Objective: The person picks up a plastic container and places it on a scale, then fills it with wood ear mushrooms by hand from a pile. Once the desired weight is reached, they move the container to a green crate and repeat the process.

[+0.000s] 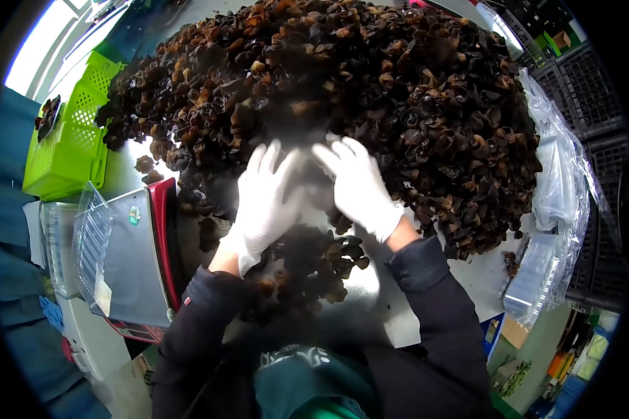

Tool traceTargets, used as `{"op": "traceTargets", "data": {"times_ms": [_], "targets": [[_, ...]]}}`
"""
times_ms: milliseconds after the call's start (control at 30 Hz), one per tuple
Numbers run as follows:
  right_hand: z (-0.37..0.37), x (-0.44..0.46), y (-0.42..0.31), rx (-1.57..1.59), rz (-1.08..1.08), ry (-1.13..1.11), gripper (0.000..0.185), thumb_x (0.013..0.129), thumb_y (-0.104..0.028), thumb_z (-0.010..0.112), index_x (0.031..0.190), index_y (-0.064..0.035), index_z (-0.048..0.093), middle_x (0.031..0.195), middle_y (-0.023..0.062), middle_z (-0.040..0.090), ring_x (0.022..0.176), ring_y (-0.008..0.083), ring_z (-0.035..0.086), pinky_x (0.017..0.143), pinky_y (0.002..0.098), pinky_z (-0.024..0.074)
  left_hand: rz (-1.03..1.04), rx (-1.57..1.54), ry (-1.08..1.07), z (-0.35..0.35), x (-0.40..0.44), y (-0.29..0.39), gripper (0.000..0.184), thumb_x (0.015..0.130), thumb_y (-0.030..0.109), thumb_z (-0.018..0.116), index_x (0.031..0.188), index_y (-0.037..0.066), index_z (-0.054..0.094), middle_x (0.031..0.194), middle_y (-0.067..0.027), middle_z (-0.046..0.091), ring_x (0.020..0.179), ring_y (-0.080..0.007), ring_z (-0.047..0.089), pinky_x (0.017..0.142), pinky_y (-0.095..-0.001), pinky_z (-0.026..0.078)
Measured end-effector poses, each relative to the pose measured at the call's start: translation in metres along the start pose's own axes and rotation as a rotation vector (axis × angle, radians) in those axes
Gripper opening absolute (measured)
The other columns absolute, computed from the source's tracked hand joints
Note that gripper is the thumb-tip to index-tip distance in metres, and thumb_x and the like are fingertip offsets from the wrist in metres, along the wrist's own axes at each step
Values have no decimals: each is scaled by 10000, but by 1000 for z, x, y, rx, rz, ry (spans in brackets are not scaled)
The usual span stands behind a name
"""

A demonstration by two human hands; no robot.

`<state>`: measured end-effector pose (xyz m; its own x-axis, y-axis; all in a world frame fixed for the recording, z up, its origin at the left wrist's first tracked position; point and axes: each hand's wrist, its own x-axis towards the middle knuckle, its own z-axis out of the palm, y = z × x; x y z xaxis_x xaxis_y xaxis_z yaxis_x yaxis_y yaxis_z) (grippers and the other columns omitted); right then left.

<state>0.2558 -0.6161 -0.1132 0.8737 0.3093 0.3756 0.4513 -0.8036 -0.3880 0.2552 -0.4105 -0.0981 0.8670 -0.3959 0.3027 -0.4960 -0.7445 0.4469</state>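
A large heap of dark brown wood ear mushrooms (pixel 440 105) covers most of the metal table. My left hand (pixel 264 192), in a white glove, lies at the near edge of the heap with its fingers stretched out and apart. Opposite it, my right hand (pixel 356 183), gloved the same way, has its fingers extended toward the left hand and touching the heap's edge. A blurred patch hides what lies between the two hands. Closer to my body, a smaller cluster of wood ears (pixel 321 269) sits on the table.
On the left stand a lime-green plastic basket (pixel 66 150) and a scale with a grey top and red body (pixel 143 244), a clear plastic tray (pixel 91 241) resting on it. Clear containers in plastic wrap (pixel 555 195) line the right edge. Black crates (pixel 597 146) are stacked beyond.
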Motion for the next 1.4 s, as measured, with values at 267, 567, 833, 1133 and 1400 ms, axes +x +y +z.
{"op": "traceTargets", "data": {"times_ms": [267,567,833,1133,1400], "targets": [[-41,-108,-76,163,49,-271,368,816,-43,592,1171,-48,687,1271,136,629,1224,330,554,1059,455,427,69,-185,-375,-45,-105,53,539,808,88,715,1332,30,601,1405,-205,534,1338,-419,468,1093,-476,414],[-59,-150,-114,281,123,-220,380,812,-6,592,1170,-75,700,1279,111,639,1258,321,550,1080,468,404,101,-185,-328,-70,-159,57,535,747,55,741,1272,32,641,1357,-172,582,1262,-369,551,1044,-467,435],[-67,-215,-115,88,316,-315,1081,736,-484,856,1556,-55,298,1602,292,193,1467,491,224,1177,590,243,-267,-45,-356,-75,-224,39,1217,610,339,954,1554,7,262,1616,-297,190,1493,-520,183,1196,-586,233],[-42,-154,-87,25,343,-379,1309,628,-487,901,1592,8,167,1616,328,136,1479,514,203,1176,577,286,-171,-19,-273,-42,-134,28,1273,543,366,952,1576,51,278,1608,-365,149,1487,-542,185,1151,-609,266],[-26,-97,-79,179,181,-406,1070,673,-162,803,1576,-18,247,1457,254,380,1361,443,372,1159,484,365,-33,-302,-397,-38,-88,28,1091,579,109,849,1540,34,336,1528,-285,318,1408,-465,333,1176,-488,336]]}}
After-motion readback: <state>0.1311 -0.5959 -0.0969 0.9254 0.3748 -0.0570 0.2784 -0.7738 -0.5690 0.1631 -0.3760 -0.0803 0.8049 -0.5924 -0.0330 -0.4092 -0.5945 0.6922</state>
